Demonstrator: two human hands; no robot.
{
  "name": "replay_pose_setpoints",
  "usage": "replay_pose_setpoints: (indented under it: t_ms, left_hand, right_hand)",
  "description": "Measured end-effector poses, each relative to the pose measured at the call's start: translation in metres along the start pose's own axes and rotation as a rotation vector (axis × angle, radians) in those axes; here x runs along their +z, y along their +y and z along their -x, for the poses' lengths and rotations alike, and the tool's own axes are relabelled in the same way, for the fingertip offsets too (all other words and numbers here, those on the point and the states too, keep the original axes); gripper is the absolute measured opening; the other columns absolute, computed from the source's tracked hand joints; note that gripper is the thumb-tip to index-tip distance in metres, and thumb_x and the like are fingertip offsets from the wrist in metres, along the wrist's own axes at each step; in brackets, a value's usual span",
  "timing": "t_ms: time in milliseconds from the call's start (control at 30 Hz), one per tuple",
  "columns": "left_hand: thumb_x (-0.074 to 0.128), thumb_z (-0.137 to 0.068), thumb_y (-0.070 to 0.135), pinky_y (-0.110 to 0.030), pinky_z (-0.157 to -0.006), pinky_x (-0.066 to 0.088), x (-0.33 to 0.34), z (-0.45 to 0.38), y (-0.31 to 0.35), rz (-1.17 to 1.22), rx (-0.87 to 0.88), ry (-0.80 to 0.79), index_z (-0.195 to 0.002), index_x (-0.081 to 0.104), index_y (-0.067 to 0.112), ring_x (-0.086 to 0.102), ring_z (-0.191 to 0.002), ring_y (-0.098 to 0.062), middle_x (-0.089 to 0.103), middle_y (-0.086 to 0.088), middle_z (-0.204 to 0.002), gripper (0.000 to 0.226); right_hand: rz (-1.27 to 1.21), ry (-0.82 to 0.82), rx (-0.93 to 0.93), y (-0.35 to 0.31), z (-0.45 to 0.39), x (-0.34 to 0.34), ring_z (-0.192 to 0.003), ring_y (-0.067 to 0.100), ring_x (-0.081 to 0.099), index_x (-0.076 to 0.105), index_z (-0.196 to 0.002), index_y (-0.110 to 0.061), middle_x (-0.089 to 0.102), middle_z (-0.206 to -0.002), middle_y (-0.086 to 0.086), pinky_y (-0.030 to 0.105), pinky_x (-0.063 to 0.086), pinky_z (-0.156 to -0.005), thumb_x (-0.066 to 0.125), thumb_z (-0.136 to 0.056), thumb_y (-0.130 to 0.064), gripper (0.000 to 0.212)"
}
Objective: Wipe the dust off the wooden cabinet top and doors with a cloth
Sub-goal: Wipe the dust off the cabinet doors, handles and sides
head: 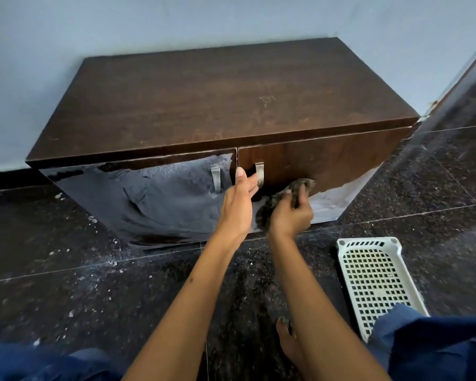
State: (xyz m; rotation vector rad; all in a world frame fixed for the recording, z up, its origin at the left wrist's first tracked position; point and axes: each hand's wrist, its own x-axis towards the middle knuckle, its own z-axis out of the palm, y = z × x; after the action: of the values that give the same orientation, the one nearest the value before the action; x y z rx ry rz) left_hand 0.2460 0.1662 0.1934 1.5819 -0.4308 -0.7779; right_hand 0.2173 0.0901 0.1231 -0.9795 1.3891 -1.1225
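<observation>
A dark wooden cabinet (223, 100) is set on a speckled black floor (66, 270) against a pale blue wall (176, 20); the cloth (291, 193) is grasped by the right hand (291, 213) against the right door (327, 163); the left hand (238, 204) is held released, fingers straight, at that door's handle (259, 173); a white basket (377, 281) is seen on the floor.

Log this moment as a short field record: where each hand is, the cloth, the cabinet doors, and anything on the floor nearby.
left hand: fingers straight, at the right door's handle
right hand: grips the cloth, pressed to the lower left of the right door
left door: glossy, reflective, own handle untouched
cabinet top: faint dusty patches
floor: dark tiles, pale specks scattered
basket: white plastic, on the floor right of the arms
doors: both look closed
</observation>
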Motion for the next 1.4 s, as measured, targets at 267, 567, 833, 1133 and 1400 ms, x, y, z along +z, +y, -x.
replay_pose_setpoints:
  t_ms: [267, 567, 833, 1133, 1400]
  left_hand:
    - [0.008, -0.101, 0.042, -0.019, -0.100, 0.020, -0.006, -0.003, 0.004, 0.011, -0.032, -0.039, -0.139, 0.040, 0.011, 0.046, -0.128, -0.013, 0.048, -0.005, -0.141, 0.059]
    - [0.008, -0.099, 0.049, -0.018, -0.099, 0.015, -0.009, 0.000, 0.009, 0.018, -0.090, -0.098, -0.136, 0.047, 0.015, 0.044, -0.129, -0.007, 0.046, 0.000, -0.143, 0.064]
    - [0.005, -0.099, 0.047, -0.017, -0.094, 0.016, -0.010, -0.001, 0.014, 0.023, -0.094, -0.114, -0.138, 0.043, 0.009, 0.042, -0.131, -0.010, 0.044, -0.004, -0.144, 0.067]
    - [0.008, -0.100, 0.046, -0.021, -0.106, 0.024, -0.013, 0.001, 0.018, 0.135, -0.090, -0.075, -0.140, 0.038, 0.002, 0.042, -0.132, -0.018, 0.042, -0.012, -0.144, 0.066]
    - [0.009, -0.099, 0.049, -0.026, -0.107, 0.027, -0.048, 0.002, 0.026, 0.153, -0.093, -0.002, -0.137, 0.043, 0.005, 0.047, -0.127, -0.018, 0.051, -0.011, -0.137, 0.068]
  right_hand:
    - [0.002, 0.009, 0.234, 0.011, -0.002, 0.001, -0.120, 0.028, 0.054, 0.056, -0.129, -0.009, 0.057, -0.132, 0.011, 0.036, 0.041, -0.105, 0.058, -0.090, -0.008, 0.039]
    - [0.024, -0.076, 0.279, 0.036, 0.020, 0.008, -0.113, 0.026, 0.058, 0.060, -0.126, -0.009, 0.061, -0.126, 0.009, 0.037, 0.045, -0.101, 0.062, -0.088, -0.008, 0.038]
    - [0.028, -0.121, 0.126, 0.037, 0.037, 0.018, -0.112, 0.022, 0.059, 0.061, -0.124, -0.010, 0.062, -0.124, 0.007, 0.037, 0.047, -0.099, 0.064, -0.086, -0.008, 0.038]
    - [-0.095, -0.069, 0.134, 0.021, 0.041, 0.025, -0.110, 0.021, 0.060, 0.061, -0.124, -0.010, 0.062, -0.121, 0.004, 0.038, 0.048, -0.098, 0.063, -0.087, -0.006, 0.037]
    - [-0.083, -0.105, 0.308, 0.029, 0.047, 0.022, -0.111, 0.023, 0.057, 0.061, -0.124, -0.009, 0.061, -0.123, 0.006, 0.034, 0.046, -0.100, 0.064, -0.087, -0.007, 0.037]
